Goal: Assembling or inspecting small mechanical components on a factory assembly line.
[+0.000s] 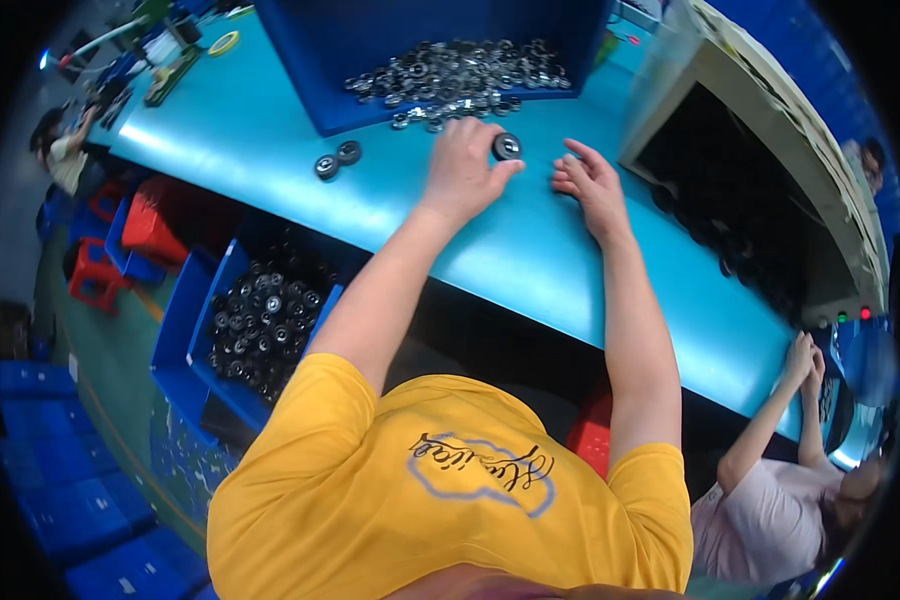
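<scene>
Over the blue-green tabletop, my left hand [460,170] grips a small black wheel [507,148] with a shiny metal centre between thumb and fingers. To its right, my right hand [592,188] hovers with its fingers loosely bent and apart; nothing shows in it. Two more black wheels [337,160] lie side by side on the table, left of my left hand. Just beyond my hands, a heap of shiny metal-centred parts [460,75] spills from a tipped blue bin [315,75] onto the table.
A blue crate [198,345] full of black wheels stands below the table edge at left. On the right is a beige machine housing [840,200] with a dark opening and dark wheels along it. A co-worker [770,500] works at lower right. Red stools [98,272] stand at left.
</scene>
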Available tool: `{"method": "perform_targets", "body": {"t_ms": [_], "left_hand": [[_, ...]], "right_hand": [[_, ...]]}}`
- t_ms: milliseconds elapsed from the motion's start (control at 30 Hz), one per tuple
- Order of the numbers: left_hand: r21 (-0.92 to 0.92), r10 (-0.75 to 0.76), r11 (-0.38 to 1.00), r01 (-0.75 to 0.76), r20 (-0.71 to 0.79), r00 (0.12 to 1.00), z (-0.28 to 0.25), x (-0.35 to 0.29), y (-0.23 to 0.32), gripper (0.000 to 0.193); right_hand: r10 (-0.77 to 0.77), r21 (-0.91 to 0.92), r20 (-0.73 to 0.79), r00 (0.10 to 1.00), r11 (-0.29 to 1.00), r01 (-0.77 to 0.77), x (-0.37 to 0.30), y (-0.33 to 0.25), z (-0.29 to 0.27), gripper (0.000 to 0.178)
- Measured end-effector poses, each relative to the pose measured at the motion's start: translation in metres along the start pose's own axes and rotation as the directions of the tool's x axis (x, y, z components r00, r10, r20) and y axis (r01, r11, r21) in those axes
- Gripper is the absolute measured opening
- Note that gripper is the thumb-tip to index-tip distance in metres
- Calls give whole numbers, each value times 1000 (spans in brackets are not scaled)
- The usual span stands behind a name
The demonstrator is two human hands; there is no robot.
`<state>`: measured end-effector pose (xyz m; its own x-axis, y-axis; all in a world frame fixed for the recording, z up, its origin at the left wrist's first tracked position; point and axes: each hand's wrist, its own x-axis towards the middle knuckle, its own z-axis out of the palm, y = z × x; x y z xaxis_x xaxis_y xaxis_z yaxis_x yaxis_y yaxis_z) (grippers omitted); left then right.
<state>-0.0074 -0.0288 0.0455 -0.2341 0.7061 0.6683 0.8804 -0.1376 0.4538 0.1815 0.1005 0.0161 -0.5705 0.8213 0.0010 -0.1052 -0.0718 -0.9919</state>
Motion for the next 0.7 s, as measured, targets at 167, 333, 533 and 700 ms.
{"method": "perform_targets", "body": {"t_ms": [167, 333, 533, 700], "left_hand": [[322, 25, 947, -10, -44, 999, -85, -21, -94, 44], [439, -165, 892, 106, 99, 981, -111, -49, -135, 44], [431, -158, 900, 69, 175, 972, -138, -61, -138, 44], [402, -204, 908, 117, 181, 962, -224, -132, -125, 42]], "right_hand": [[2, -156, 55, 998, 988, 7, 4, 6, 7, 45], [-16, -196, 44, 999, 980, 24, 6, 4, 11, 42], [-52, -201, 71, 996, 977, 65, 5, 12, 1, 37], [-54, -231, 108, 993, 970, 77, 3, 15, 2, 36]]}}
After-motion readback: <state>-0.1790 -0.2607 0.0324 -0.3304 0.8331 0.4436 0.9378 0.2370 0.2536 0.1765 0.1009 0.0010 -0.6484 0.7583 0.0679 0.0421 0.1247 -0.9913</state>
